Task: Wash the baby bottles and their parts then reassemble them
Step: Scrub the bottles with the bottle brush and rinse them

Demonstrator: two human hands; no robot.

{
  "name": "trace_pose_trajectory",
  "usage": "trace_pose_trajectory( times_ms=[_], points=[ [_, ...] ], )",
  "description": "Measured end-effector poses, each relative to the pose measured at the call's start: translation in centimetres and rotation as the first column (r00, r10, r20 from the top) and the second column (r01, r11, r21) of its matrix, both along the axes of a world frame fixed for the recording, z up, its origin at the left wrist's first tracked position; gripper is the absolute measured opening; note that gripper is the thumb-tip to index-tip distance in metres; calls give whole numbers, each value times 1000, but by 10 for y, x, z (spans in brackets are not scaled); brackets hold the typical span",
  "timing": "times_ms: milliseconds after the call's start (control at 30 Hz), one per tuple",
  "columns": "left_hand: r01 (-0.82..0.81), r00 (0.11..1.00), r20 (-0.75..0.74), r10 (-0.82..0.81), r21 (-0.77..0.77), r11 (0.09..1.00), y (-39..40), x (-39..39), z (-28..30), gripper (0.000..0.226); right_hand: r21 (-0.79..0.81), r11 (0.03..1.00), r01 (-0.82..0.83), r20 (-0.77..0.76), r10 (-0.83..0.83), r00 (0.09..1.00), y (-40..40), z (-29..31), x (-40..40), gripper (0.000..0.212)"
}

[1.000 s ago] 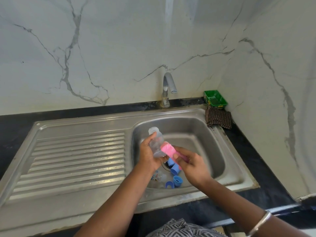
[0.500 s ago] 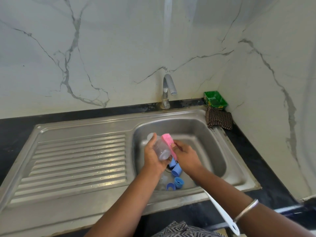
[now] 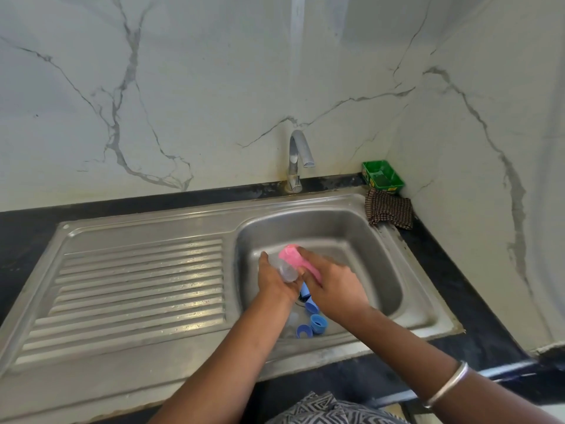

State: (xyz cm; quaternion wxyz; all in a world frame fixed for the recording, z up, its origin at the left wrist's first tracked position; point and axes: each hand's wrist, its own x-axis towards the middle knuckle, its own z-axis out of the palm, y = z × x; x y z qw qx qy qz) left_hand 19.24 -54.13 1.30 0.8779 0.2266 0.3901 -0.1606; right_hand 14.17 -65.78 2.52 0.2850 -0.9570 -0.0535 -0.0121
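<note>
Motion blur softens the clear plastic baby bottle (image 3: 286, 267), tilted over the stainless steel sink basin (image 3: 379, 258); its mouth is hard to make out. Left hand (image 3: 275, 280) has its grip curled round the bottle, while right hand (image 3: 333, 286) holds 1 pink sponge (image 3: 293, 254) against it, most of the sponge hidden under fingers. Below, 4 blue plastic bottle parts (image 3: 318, 324) show, 2 partly covered by hands; a clear piece beside them is indistinct. 1 chrome tap (image 3: 295, 160), 1 green plastic tray (image 3: 382, 175) and 1 checked brown cloth (image 3: 388, 211) sit on the counter.
</note>
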Motion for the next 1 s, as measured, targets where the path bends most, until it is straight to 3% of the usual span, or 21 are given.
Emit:
trace_pose_trajectory(
  times_ms=[133, 267, 433, 567, 700, 833, 933, 1000],
  points=[
    [71, 996, -58, -71, -2, 997, 0, -1, 11, 49, -203, 967, -151, 157, 185, 970, 0, -4, -7, 41],
    [96, 991, -100, -91, 43, 994, 1, -3, 17, 57, -283, 949, -141, 259, 217, 941, -17, -12, -9, 37],
    [56, 996, -70, -53, 38, 998, -4, -3, 9, 52, -241, 970, -5, 251, 67, 966, -15, -8, -9, 44],
    [108, 993, -65, -103, 81, 991, 2, 2, 10, 51, -273, 958, -82, 269, 158, 950, -13, -16, -18, 41],
    [180, 983, -22, -180, 231, 956, 12, -1, -8, 42, -266, 964, -12, 129, 47, 991, -28, -20, -23, 41],
    [267, 957, -24, -290, 468, 842, 13, -11, -26, 44, -111, 992, 57, -29, -61, 998, -38, -19, -7, 45],
    [372, 872, -26, -489, 684, 627, 11, -22, -28, 61, -28, 999, -34, -36, 33, 999, -37, -20, 7, 52],
    [344, 812, -6, -583, 812, 471, 9, -29, -20, 36, -61, 992, -108, -44, 105, 993, -35, -16, 13, 52]
  ],
)
